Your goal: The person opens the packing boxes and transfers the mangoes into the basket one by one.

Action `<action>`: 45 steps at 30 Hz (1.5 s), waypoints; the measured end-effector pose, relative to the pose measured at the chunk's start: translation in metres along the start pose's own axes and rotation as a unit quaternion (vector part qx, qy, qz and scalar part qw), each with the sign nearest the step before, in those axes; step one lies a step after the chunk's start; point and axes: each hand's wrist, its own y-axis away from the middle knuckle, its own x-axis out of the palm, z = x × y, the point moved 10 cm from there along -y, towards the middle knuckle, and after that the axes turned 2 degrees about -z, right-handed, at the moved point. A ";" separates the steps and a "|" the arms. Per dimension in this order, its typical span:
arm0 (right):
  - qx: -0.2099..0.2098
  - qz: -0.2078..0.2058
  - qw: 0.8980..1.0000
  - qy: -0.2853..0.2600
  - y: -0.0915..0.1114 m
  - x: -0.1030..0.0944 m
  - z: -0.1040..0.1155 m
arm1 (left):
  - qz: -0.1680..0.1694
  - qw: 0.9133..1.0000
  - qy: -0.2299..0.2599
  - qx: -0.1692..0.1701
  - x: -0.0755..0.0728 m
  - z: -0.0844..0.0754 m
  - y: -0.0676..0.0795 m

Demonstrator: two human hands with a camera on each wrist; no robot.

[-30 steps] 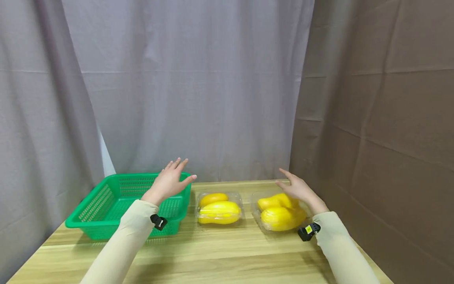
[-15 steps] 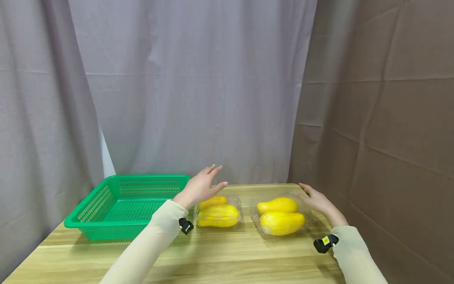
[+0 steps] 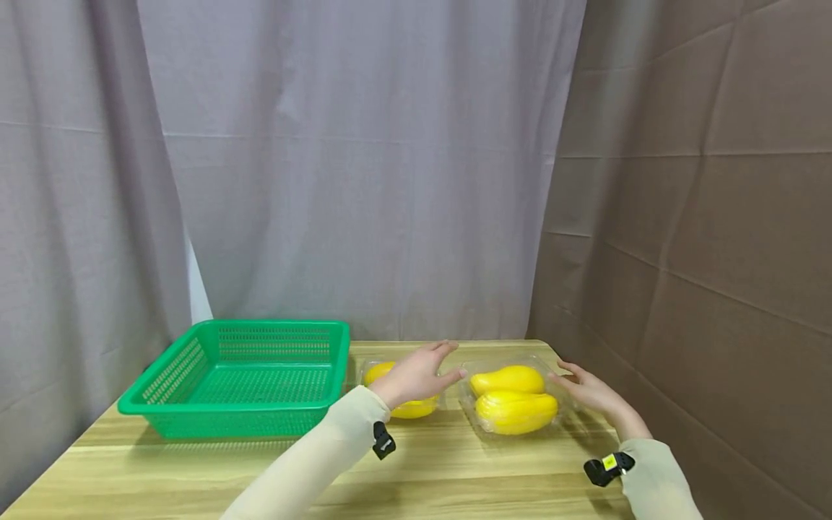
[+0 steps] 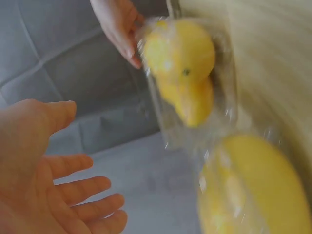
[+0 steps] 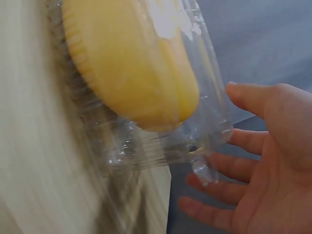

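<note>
Two clear plastic boxes of yellow, elongated fruit stand on the wooden table. Over the left box (image 3: 362,370) passes my left hand (image 3: 419,373), hiding part of its fruit (image 3: 416,409). The left hand's fingers are extended and hold nothing; the thumb points toward the right box (image 3: 469,406). That box holds two plump yellow fruits (image 3: 516,413). At its right side is my right hand (image 3: 593,395), fingers spread and loosely bent. In the right wrist view the fingertips (image 5: 195,207) are right at the edge of the clear box (image 5: 131,151).
A green perforated plastic basket (image 3: 234,409) stands on the left of the wooden table (image 3: 455,477). Grey curtains (image 3: 390,180) hang behind the table, and a brown-grey cloth wall (image 3: 734,289) rises close on the right.
My left hand has moved right from above the basket, across the left box, toward the right box. My right hand has moved right and lower, from over the right box to its right side.
</note>
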 end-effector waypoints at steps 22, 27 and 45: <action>0.058 0.030 0.985 -0.160 0.001 0.023 -0.037 | 0.042 0.999 0.003 0.002 0.086 -0.024 -0.018; 0.068 0.018 0.983 -0.168 0.001 0.023 -0.038 | 0.043 0.999 -0.003 -0.004 0.086 -0.024 -0.019; 0.039 0.078 0.980 -0.177 0.010 0.021 -0.031 | 0.047 0.998 -0.028 -0.027 0.083 -0.014 -0.024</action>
